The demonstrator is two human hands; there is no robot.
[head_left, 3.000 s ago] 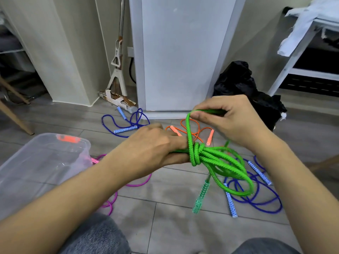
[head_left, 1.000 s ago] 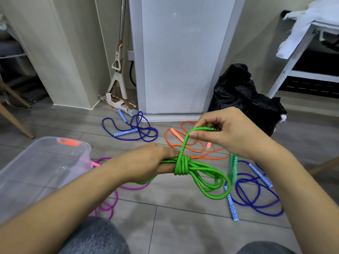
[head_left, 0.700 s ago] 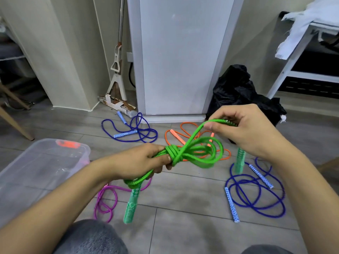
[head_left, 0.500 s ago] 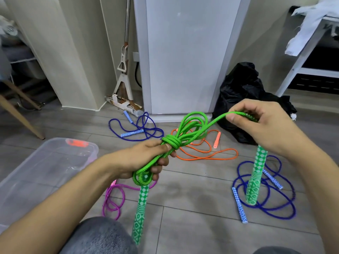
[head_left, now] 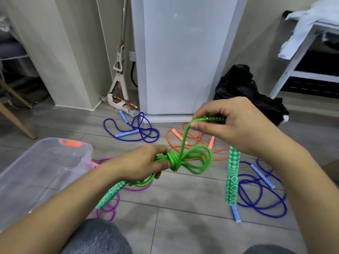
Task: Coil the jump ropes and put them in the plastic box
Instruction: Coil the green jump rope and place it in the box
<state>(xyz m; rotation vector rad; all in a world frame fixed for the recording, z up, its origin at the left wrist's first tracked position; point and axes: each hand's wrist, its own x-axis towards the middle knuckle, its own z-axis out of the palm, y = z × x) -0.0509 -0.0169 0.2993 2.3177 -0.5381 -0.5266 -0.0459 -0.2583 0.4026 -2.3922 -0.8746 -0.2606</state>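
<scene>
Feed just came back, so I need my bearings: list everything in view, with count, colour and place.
braided jump rope: 1, green, held in both hands
cord jump ropes: 2, blue, floor back-centre and right
thin jump rope: 1, orange, floor centre
glossy jump rope: 1, magenta, beside box
clear plastic box: 1, transparent, left
squeeze mop: 1, white, against wall
plastic bag: 1, black, right back
left hand: grip on knot
right hand: grip on rope end

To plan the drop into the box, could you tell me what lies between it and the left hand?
In the head view, only a pink rope on bare floor separates the box from the left hand.
</scene>
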